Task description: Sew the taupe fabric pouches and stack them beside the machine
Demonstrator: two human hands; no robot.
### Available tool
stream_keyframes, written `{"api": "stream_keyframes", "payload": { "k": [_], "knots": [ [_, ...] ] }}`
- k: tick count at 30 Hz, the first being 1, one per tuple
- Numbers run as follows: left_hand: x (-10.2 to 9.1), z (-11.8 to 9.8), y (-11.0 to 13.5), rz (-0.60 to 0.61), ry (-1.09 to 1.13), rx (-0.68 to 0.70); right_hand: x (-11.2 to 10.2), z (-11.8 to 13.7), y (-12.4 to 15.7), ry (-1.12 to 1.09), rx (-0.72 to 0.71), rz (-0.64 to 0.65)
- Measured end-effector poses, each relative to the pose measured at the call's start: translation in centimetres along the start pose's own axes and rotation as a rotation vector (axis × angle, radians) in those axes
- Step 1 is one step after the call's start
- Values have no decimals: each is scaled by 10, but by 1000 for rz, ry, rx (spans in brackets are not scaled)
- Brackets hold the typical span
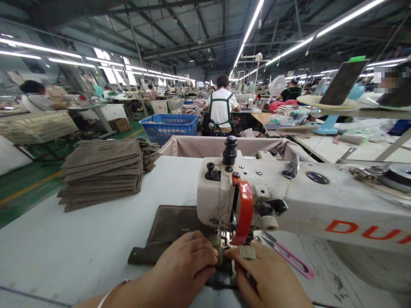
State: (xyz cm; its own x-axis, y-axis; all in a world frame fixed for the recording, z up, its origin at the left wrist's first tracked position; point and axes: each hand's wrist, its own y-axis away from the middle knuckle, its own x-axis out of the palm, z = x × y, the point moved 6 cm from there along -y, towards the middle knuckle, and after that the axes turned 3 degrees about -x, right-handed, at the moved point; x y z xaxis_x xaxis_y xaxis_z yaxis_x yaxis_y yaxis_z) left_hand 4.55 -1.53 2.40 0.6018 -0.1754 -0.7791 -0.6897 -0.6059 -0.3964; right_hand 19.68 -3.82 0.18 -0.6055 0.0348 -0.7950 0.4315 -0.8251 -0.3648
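Observation:
A flat dark brown fabric piece (173, 222) with a small label lies under the head of a white sewing machine (308, 192). My left hand (189, 261) presses on its near edge, fingers curled together on the fabric left of the needle. Close to the presser foot (226, 239), my right hand (263, 273) has its fingers bent in on the fabric's right side. The right fingertips are partly hidden by the machine's knob. A folded strip (141, 256) of the same brown sticks out to the left. Pink thread snips (292, 259) lie just right of the machine head.
A stack of brown fabric pieces (102, 171) stands at the table's far left. Behind the table are a pink cloth-lined bin (192, 145) and a blue plastic basket (170, 126). A person (222, 107) sits ahead. Thread cones (343, 83) stand at right.

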Motion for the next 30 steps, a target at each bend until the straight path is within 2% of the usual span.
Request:
{"api": "stream_keyframes", "payload": {
  "k": [6,10,18,22,26,30],
  "knots": [
    [2,2,2,-5,-28,-16,-13,-4,1,99,87,-6],
    [3,2,2,0,-33,-10,-12,-7,-1,108,129,37],
    [-3,9,-2,172,-29,23,-14,-10,-3,157,135,-42],
    [-3,9,-1,108,-24,6,-13,-4,-5,111,93,-59],
    [2,3,1,22,-51,-3,-3,7,-3,90,-5,11],
    [4,3,2,11,-43,-7,0,9,-2,114,15,26]
  ]
}}
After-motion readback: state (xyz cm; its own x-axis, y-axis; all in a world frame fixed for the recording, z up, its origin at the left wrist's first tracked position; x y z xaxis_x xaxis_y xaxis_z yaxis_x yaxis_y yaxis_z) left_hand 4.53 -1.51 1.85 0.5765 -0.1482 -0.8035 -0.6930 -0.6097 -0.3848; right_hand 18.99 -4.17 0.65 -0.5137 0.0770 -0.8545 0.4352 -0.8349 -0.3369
